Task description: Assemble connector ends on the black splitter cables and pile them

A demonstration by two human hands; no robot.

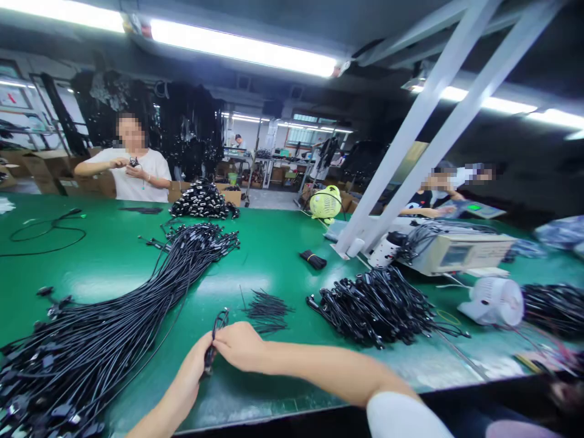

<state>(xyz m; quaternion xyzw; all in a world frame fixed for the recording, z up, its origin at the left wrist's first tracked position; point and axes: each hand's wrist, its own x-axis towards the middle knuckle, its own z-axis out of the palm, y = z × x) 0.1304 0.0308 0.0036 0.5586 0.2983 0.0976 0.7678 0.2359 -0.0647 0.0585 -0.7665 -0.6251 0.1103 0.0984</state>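
Observation:
A folded black cable (221, 320) is held upright between my two hands, just above the green table (274, 228). My left hand (196, 364) is closed around its lower part. My right hand (239, 347) pinches the same bundle at its middle, fingers pressed together. Beyond my right hand lies a loose pile of thin black ties (267, 310). To the left stretches a large heap of long black cables (137, 310) with connectors at both ends. On the right is a pile of coiled, bundled cables (376, 304).
A small black bundle (312, 260) lies mid-table. A white fan (495, 302), a beige instrument (465, 252) and a slanted white metal frame (410, 140) stand right. A green fan (325, 202) sits at the far edge. Across the table a person (141, 173) handles a cable.

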